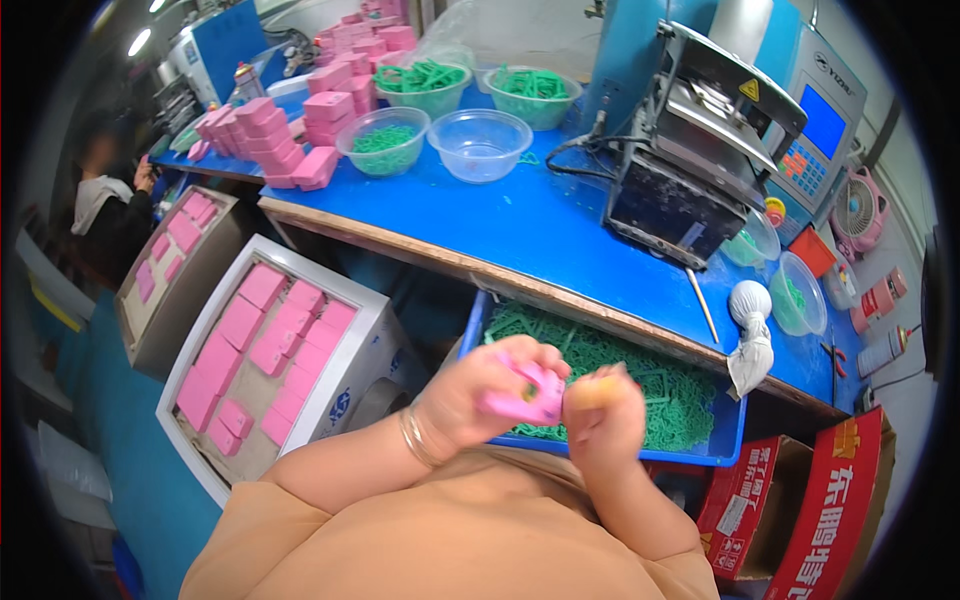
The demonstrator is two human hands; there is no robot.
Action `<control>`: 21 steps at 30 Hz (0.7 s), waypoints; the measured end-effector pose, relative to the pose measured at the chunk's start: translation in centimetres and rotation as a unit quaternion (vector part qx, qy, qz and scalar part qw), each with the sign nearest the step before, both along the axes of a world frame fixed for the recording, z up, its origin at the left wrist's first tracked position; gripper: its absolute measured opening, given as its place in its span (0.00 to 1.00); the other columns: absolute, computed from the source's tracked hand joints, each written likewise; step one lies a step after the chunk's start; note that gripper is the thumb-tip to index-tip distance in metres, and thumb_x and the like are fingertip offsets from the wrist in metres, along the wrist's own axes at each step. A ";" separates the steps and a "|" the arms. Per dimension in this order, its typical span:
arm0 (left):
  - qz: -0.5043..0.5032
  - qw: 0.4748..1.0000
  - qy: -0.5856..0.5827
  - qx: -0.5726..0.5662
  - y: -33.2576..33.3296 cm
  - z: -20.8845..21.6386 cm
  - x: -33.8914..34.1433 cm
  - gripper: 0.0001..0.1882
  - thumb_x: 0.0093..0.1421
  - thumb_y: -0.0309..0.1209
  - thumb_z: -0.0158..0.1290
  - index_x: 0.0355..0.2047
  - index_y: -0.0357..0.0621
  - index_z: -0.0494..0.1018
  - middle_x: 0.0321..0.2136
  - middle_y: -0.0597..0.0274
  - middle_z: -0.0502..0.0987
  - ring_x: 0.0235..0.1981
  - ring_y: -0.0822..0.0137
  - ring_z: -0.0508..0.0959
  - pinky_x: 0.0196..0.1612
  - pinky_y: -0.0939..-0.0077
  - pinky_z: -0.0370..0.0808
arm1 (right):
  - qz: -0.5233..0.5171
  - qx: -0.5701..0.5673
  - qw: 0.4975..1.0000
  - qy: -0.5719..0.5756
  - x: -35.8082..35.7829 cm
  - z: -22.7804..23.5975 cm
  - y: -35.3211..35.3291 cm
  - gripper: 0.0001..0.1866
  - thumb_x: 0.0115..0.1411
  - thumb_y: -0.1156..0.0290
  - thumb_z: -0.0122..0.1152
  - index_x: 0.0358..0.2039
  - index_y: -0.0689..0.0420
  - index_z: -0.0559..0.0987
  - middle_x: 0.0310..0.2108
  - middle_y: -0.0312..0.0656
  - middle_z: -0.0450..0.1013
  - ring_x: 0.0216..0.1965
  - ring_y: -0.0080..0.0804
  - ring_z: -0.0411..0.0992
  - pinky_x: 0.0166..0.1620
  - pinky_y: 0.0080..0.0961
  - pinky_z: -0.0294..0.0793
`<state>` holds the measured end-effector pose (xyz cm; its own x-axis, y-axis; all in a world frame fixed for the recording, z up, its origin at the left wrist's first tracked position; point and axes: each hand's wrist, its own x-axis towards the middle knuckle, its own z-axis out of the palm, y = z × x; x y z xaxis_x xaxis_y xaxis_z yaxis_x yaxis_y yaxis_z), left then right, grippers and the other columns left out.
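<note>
Both bare forearms rise from the lower edge and angle inward, so the two hands meet just above the near side of one blue bin (725,440) heaped with green strips (680,400). The left hand (465,400), banded at the wrist by a bracelet (415,437), reaches rightward with its fingers curled around one pink piece (532,398), gripping it. The piece has an opening in it and points toward the right hand (608,425). That hand stands more upright, its fingers bent in at the piece's right end; motion blur means I cannot tell whether they are closed on anything.

Two open cartons holding pink blocks stand at the left: a white carton (365,335) and, behind it, a brown carton (180,310). More pink blocks (262,140) are stacked on the blue worktop (440,220), too crowded to count.

Four round plastic tubs (480,155) are grouped there, three holding green pieces; two more tubs (800,300) sit at the right. Also on that side are one machine (690,150) with a keypad, one pink fan (858,212) and one thin stick (702,305). Two red cardboard boxes (835,510) stand below.
</note>
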<state>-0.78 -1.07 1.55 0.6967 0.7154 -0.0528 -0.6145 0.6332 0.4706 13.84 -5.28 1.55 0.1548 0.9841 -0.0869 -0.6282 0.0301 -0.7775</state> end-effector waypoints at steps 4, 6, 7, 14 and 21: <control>0.025 0.990 -0.098 -0.094 0.9 -1.2 -0.6 0.07 0.41 0.27 0.51 0.24 0.48 0.70 0.37 0.58 0.69 0.49 0.56 0.65 0.54 0.55 0.62 | -0.086 0.090 0.991 -0.044 2.8 -0.4 2.0 0.18 0.65 0.60 0.39 0.23 0.56 0.68 0.13 0.33 0.61 0.11 0.16 0.54 0.15 0.15 0.53; 0.040 0.987 -0.079 -0.132 0.9 -1.2 -0.7 0.09 0.42 0.28 0.52 0.28 0.46 0.71 0.40 0.56 0.68 0.51 0.55 0.64 0.55 0.54 0.61 | -0.198 -0.009 0.977 -0.080 3.6 0.4 3.4 0.18 0.65 0.59 0.38 0.26 0.56 0.71 0.10 0.29 0.57 0.08 0.16 0.51 0.14 0.14 0.51; 0.059 0.983 -0.058 -0.166 0.9 -1.1 -0.7 0.12 0.43 0.29 0.52 0.31 0.45 0.72 0.43 0.54 0.68 0.52 0.54 0.64 0.56 0.53 0.60 | -0.195 -0.039 0.977 -0.073 4.8 -0.1 3.9 0.18 0.65 0.58 0.40 0.28 0.56 0.71 0.12 0.31 0.60 0.08 0.17 0.52 0.14 0.13 0.51; 0.098 0.971 0.210 0.053 -0.8 0.3 -0.6 0.18 0.53 0.20 0.52 0.44 0.40 0.63 0.45 0.52 0.67 0.52 0.61 0.66 0.55 0.63 0.65 | 0.077 -0.025 0.997 -0.009 9.5 -2.3 3.4 0.28 0.64 0.47 0.33 0.14 0.53 0.65 0.10 0.35 0.60 0.07 0.20 0.51 0.12 0.18 0.48; 0.308 0.596 0.445 0.593 -1.0 -0.4 0.9 0.26 0.40 0.26 0.65 0.35 0.43 0.61 0.40 0.52 0.67 0.41 0.59 0.70 0.45 0.68 0.68 | 0.188 -0.020 0.981 -0.033 1.2 -1.5 -0.4 0.21 0.58 0.50 0.53 0.34 0.57 0.65 0.32 0.39 0.68 0.36 0.24 0.67 0.39 0.23 0.69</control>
<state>0.17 -2.05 1.18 0.3568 0.7226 0.5921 0.2698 -0.6865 0.6752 15.04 -5.65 0.10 -0.2126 0.9686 -0.1288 -0.5376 -0.2260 -0.8123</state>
